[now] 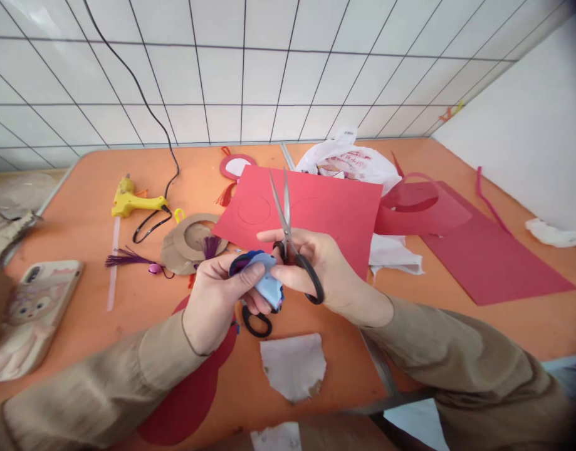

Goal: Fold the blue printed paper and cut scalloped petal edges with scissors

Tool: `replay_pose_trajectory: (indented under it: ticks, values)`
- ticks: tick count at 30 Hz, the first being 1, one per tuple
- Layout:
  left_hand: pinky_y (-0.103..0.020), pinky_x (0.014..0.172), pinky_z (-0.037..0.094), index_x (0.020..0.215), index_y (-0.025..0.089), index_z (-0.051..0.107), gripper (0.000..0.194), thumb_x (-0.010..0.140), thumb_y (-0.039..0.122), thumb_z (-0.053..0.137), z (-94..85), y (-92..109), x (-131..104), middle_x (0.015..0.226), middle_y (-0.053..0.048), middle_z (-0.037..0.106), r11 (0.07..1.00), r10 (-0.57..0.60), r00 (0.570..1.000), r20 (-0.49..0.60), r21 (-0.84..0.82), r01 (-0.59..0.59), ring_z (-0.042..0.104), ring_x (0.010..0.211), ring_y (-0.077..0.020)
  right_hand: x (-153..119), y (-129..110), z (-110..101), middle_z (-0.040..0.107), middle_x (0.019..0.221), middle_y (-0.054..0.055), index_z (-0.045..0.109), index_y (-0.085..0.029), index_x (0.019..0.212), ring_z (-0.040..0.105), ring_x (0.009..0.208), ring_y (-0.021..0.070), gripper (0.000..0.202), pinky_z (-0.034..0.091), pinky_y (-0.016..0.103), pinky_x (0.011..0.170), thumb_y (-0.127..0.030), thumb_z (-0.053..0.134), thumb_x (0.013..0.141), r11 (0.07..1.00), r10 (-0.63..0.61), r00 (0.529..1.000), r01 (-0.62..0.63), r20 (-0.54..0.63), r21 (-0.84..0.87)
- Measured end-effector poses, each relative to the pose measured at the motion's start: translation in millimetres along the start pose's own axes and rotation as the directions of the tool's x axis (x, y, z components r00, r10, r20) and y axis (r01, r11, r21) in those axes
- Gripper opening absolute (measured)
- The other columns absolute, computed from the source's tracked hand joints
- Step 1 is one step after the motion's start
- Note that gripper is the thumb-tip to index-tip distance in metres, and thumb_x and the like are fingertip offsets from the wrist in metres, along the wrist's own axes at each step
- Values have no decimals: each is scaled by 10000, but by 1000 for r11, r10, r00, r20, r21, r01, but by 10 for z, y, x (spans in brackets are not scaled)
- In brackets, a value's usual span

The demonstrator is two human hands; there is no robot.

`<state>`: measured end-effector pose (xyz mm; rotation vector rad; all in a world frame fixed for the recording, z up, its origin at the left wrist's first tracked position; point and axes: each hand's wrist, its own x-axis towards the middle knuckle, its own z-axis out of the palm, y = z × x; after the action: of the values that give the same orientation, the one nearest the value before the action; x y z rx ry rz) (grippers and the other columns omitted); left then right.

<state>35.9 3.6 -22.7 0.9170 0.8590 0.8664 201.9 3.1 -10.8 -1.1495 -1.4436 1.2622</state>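
Note:
Between the thumb and fingers of my left hand [222,285] is a small light-blue fabric piece [269,285] with a dark blue and purple edge. My right hand [316,260] has scissors [286,219] with black handles, their blades slightly apart and pointing up, away from the fabric. My right thumb touches the fabric piece's edge. Below my hands lies another black scissor handle [258,324], its rest hidden. A white cloth scrap [294,366] lies nearer to me. Behind the scissors is a red sheet [335,213] with circles drawn on it.
A yellow glue gun [137,202] with a black cord lies at left, near cardboard rings [172,250] and a purple tassel [128,258]. A phone [38,316] is at far left. A white plastic bag [358,163] and another red sheet [494,263] lie at right.

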Motion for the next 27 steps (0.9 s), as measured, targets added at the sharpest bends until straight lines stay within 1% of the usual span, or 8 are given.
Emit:
replay_pose_trajectory:
  ticks: [3,6,8,11,14,17,20,27]
  values:
    - [-174,398,468,632,139,703,219,763,308,752,2,13,1,479,-23,680,999,-7,1000,-11,-38,7,599,383,-109,-16,-41,-55,588,681,-21,663,-176,1063,584,620,127,342,501,269,592,-223,697,727,997,-43,997,48,69,-58]
    - [-173,392,461,606,139,692,228,740,307,769,4,36,4,462,-21,670,998,-7,999,-33,-67,5,598,378,-112,-33,-148,-167,621,751,5,666,-167,1093,597,695,152,360,499,290,647,-277,728,755,946,-84,986,125,145,-301]
    - [-177,388,458,571,138,677,256,724,316,779,3,54,8,455,-25,665,997,-9,999,-41,-73,6,594,373,-113,-34,-218,-251,633,793,18,676,-164,1079,602,713,164,355,490,293,643,-308,731,759,858,-114,973,199,203,-473]
    - [-177,380,444,560,140,676,259,720,317,779,-4,72,15,459,-32,669,997,-15,999,-45,-72,12,589,365,-114,-25,-267,-350,679,855,42,646,-172,1211,624,782,212,566,479,366,747,-388,784,705,673,-132,956,279,260,-685]
    - [-178,372,437,565,143,683,234,716,297,774,-13,74,15,447,-31,666,997,-23,998,-61,-69,18,586,353,-117,-22,-262,-393,683,856,63,622,-170,1282,618,786,232,665,450,384,753,-459,782,704,513,-177,936,352,305,-783]
    - [-179,373,443,592,143,697,200,719,283,764,-17,66,14,441,-26,662,997,-21,998,-62,-71,17,592,354,-122,-26,-255,-393,646,761,50,660,-157,1242,588,713,214,610,409,353,688,-466,760,726,423,-213,917,397,337,-814]
    - [-181,375,450,621,140,709,176,712,280,767,-16,54,16,444,-21,663,997,-19,998,-52,-74,15,595,356,-125,-30,-273,-383,609,689,29,681,-147,1213,557,666,194,550,374,338,672,-444,734,752,392,-213,910,413,356,-822]
    - [-179,376,454,602,139,696,218,691,308,801,-23,47,19,474,-17,679,996,-21,999,-29,-82,18,603,365,-124,-38,-336,-375,608,657,7,695,-168,1189,530,630,170,491,337,329,678,-415,715,765,408,-127,927,372,352,-834]
